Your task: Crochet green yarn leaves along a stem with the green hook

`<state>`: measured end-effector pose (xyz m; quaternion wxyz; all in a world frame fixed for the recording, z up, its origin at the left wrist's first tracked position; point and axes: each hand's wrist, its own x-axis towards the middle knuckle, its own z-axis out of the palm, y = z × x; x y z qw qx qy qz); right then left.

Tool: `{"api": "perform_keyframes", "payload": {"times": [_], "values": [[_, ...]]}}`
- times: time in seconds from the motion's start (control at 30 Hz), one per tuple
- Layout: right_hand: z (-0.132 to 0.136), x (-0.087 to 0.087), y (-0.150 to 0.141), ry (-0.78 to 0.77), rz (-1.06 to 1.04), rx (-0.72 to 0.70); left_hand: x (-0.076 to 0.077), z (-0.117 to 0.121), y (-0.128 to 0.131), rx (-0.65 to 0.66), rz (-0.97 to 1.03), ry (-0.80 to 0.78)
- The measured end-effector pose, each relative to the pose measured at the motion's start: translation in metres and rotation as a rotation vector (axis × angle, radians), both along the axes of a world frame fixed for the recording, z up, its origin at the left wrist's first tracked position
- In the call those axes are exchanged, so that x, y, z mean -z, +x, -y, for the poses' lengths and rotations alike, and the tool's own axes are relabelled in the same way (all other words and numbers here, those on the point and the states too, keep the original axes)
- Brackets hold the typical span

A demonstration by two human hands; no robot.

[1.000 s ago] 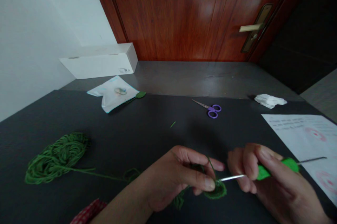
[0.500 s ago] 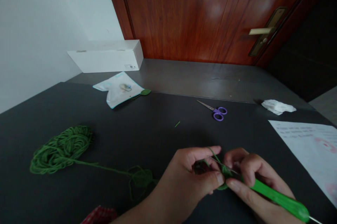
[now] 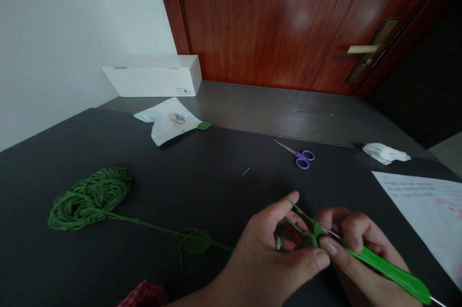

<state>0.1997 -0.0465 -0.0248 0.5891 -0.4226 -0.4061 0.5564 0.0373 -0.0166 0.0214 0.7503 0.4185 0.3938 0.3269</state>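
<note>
My right hand (image 3: 364, 249) grips a crochet hook (image 3: 391, 267) by its bright green handle. The hook's thin metal shaft runs up and left, through or beside a small piece of green crochet work (image 3: 313, 238). My left hand (image 3: 269, 254) is closed on that piece, its thumb below. Green yarn passes over the raised left index finger toward the hook tip. On the left lies a skein of green yarn (image 3: 92, 197); a strand leads from it through a loose tangle of yarn (image 3: 197, 242) and under my left wrist.
Purple-handled scissors (image 3: 301, 157) lie beyond my hands, near a short green yarn scrap (image 3: 246, 171). A white pouch (image 3: 173, 121) with a green leaf-shaped piece (image 3: 204, 125) and a white box (image 3: 155, 78) stand further back. At right are a crumpled tissue (image 3: 385, 153) and a printed sheet (image 3: 426, 211).
My left index finger has risen and my left thumb has slid right. The hook shaft shows more now, with yarn stretched along it. The whole view has shifted slightly.
</note>
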Motion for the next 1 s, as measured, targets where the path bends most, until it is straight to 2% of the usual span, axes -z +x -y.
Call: {"api": "perform_keyframes", "payload": {"times": [0.3,0.47,0.53,0.6,0.7,0.77,0.83,0.9,0.93,1.0], "values": [[0.003,0.001,0.0,0.017,0.022,-0.004,0.006,-0.002,0.0,-0.11,0.083,-0.033],[0.001,0.0,0.011,0.117,0.138,-0.081,0.007,-0.005,0.0,-0.095,0.033,0.011],[0.0,-0.001,0.016,0.221,0.228,-0.091,0.007,-0.005,0.001,-0.094,-0.004,0.018],[-0.001,-0.003,0.02,0.352,0.407,-0.09,0.006,-0.004,0.002,-0.096,-0.059,0.031],[-0.002,-0.009,0.018,0.626,0.901,-0.044,0.006,-0.004,0.003,-0.119,-0.115,0.059],[-0.003,-0.012,0.015,0.865,1.183,0.013,0.007,-0.004,0.003,-0.114,-0.035,0.003],[-0.005,-0.013,0.014,1.041,1.211,0.066,0.008,-0.004,0.002,-0.08,0.123,-0.106],[-0.006,-0.011,0.016,0.999,1.024,-0.006,0.009,-0.004,0.001,-0.033,0.242,-0.202],[-0.006,-0.009,0.018,0.891,0.884,-0.083,0.009,-0.005,0.0,-0.019,0.264,-0.224],[-0.005,-0.005,0.022,0.576,0.6,-0.231,0.009,-0.005,-0.001,-0.009,0.229,-0.224]]}}
